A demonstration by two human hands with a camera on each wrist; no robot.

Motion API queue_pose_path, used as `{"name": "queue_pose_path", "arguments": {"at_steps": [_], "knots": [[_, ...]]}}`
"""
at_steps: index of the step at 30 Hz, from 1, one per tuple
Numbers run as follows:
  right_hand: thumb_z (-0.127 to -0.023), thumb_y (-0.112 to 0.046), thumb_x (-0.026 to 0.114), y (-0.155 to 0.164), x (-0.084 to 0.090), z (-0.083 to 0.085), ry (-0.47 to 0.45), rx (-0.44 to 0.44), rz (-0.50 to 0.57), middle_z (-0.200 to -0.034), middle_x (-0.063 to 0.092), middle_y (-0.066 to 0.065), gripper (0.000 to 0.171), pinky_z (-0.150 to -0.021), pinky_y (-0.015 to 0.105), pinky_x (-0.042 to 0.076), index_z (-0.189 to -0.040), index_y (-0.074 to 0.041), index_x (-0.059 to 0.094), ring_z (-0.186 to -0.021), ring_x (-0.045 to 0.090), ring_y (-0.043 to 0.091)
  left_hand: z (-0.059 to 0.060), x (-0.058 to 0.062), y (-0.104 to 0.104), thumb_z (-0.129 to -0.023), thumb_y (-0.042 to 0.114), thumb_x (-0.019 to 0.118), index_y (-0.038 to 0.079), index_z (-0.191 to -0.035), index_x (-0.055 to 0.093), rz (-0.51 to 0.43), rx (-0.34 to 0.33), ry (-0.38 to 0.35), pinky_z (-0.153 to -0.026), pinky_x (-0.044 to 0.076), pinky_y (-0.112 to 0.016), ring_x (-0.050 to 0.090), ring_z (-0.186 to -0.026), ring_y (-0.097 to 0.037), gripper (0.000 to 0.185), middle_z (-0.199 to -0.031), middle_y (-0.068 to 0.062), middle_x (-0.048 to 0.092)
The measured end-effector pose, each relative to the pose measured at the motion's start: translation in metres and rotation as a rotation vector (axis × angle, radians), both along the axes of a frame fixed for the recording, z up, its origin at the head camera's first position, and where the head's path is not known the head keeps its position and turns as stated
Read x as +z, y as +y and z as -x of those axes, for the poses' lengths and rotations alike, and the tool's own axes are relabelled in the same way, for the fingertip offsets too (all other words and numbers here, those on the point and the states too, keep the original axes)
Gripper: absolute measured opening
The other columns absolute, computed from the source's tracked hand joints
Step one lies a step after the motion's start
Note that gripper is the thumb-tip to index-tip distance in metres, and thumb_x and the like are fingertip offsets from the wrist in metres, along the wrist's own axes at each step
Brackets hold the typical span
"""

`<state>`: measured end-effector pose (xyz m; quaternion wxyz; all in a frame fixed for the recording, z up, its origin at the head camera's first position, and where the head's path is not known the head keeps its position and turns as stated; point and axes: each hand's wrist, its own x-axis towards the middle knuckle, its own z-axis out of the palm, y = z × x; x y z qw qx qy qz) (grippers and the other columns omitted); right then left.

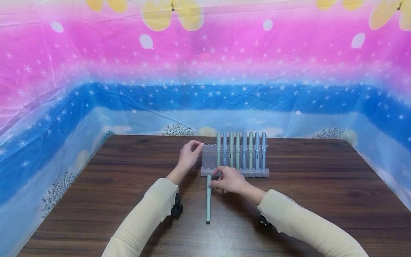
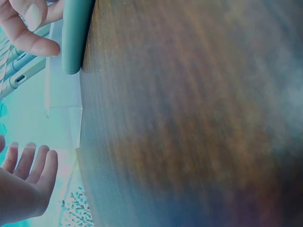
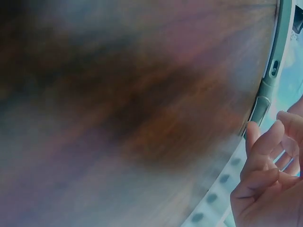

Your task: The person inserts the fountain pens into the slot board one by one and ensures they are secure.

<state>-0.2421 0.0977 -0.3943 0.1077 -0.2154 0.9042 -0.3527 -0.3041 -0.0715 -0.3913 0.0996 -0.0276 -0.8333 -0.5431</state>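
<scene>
A clear pen stand (image 1: 234,172) holds several upright capped pens (image 1: 238,151), some pale green, some blue-grey. My left hand (image 1: 190,155) is at the stand's left side, fingertips right at its upper corner. In the left wrist view its fingers (image 2: 46,172) extend fairly straight toward the stand's edge. A green pen (image 1: 208,203) lies in front of the stand, its capped end toward the stand. Beside that cap is my right hand (image 1: 229,179), thumb and forefinger apart and fingertips close to the clip. The right wrist view shows its fingers (image 3: 265,142) bent near the cap.
The dark wood-grain table (image 1: 112,200) extends around the stand on every side. A patterned cloth (image 1: 205,96) in pink and blue hangs behind the table and along its sides. The stand's left part shows bare notches without pens.
</scene>
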Motion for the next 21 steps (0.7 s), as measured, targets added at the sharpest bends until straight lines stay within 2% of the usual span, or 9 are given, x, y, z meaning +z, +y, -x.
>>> {"name": "queue_pose_path", "arguments": {"at_steps": [4,11,13,16,21], "knots": [[-0.08,-0.034,0.063,-0.0022,-0.0008,-0.0009,0.03,-0.007,-0.059,-0.059,0.056,-0.004,0.033,-0.043,0.028,0.042,-0.1,-0.009,0.056,-0.045,0.053,0.012,-0.0005,0.0003,0.0003,-0.089,0.023,0.053,0.005,-0.095,0.06,-0.004,-0.002,0.003,-0.064,0.043,-0.031,0.053,-0.069,-0.019,0.02,-0.084,-0.011,0.06],[-0.076,-0.043,0.064,-0.007,-0.0024,-0.0031,0.208,0.009,-0.194,-0.051,0.049,-0.008,0.035,-0.039,0.025,0.035,-0.091,-0.012,0.058,-0.044,0.045,0.008,-0.0017,0.0018,0.0012,-0.089,0.022,0.054,0.005,-0.095,0.06,-0.002,0.007,0.012,-0.062,0.043,-0.03,0.054,-0.069,-0.019,0.019,-0.082,-0.008,0.06],[-0.075,-0.044,0.065,-0.0079,-0.0012,-0.0043,0.23,0.009,-0.218,-0.051,0.048,-0.008,0.036,-0.039,0.025,0.034,-0.09,-0.012,0.058,-0.045,0.043,0.008,-0.0017,0.0017,0.0011,-0.089,0.022,0.054,0.005,-0.095,0.06,0.0,0.008,0.015,-0.062,0.043,-0.03,0.054,-0.068,-0.019,0.019,-0.081,-0.007,0.06],[-0.074,-0.042,0.066,-0.008,0.0006,-0.0048,0.218,0.016,-0.23,-0.053,0.048,-0.008,0.036,-0.039,0.025,0.034,-0.091,-0.011,0.057,-0.046,0.043,0.009,-0.0013,0.0011,0.0008,-0.089,0.022,0.054,0.005,-0.095,0.06,-0.001,0.005,0.018,-0.063,0.043,-0.03,0.053,-0.068,-0.019,0.019,-0.08,-0.007,0.06],[-0.074,-0.034,0.069,-0.0047,0.0022,-0.0035,0.103,0.073,-0.185,-0.054,0.053,-0.006,0.04,-0.039,0.025,0.038,-0.1,-0.007,0.054,-0.043,0.049,0.01,-0.0019,0.0014,0.0003,-0.089,0.023,0.053,0.005,-0.096,0.06,-0.005,-0.003,0.009,-0.065,0.044,-0.031,0.054,-0.07,-0.02,0.021,-0.083,-0.007,0.059]]}}
